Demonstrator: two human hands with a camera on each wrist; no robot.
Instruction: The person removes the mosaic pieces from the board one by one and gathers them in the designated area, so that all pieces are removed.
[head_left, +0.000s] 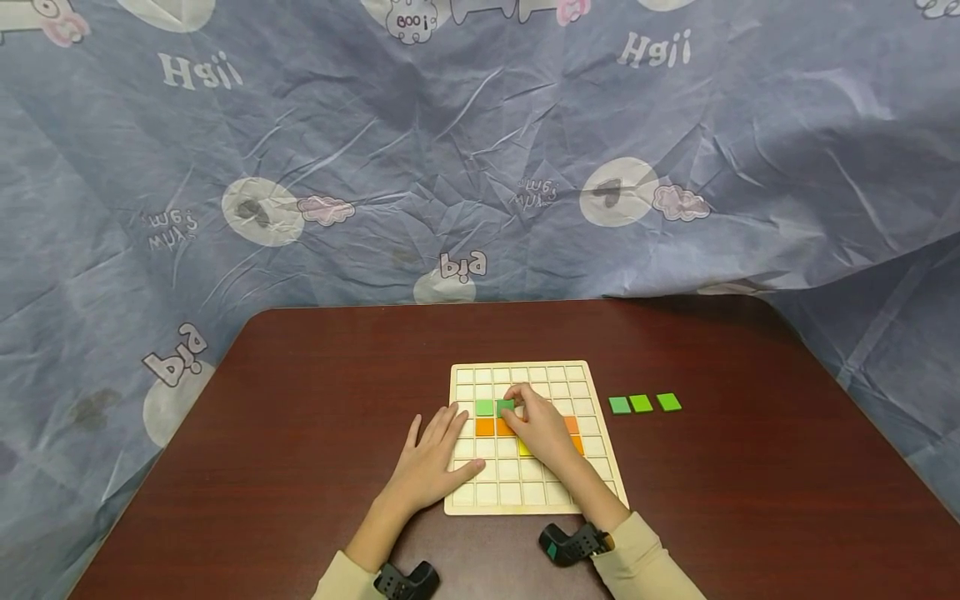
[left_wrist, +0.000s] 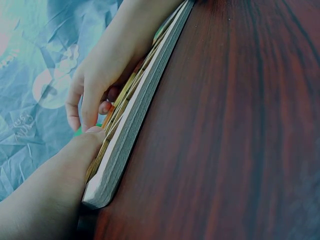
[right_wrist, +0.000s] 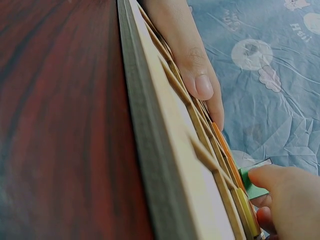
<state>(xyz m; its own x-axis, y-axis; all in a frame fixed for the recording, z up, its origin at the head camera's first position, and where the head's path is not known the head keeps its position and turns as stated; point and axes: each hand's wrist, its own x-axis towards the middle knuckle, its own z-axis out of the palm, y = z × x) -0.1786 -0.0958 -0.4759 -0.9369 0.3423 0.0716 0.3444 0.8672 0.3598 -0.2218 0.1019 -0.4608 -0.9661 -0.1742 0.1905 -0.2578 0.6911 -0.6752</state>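
A pale wooden grid board lies on the table. My right hand pinches a dark green square tile between thumb and fingers over the board; in the right wrist view that green tile looks tilted. Directly left of it, a lighter green tile sits in a cell. Below are orange tiles, a yellow tile and a salmon tile, some partly covered by the right hand. My left hand rests on the board's left edge, fingers extended and thumb spread.
Right of the board, a teal-green tile and two bright green tiles lie in a row on the dark red-brown table. A blue-grey printed cloth hangs behind the table's far edge.
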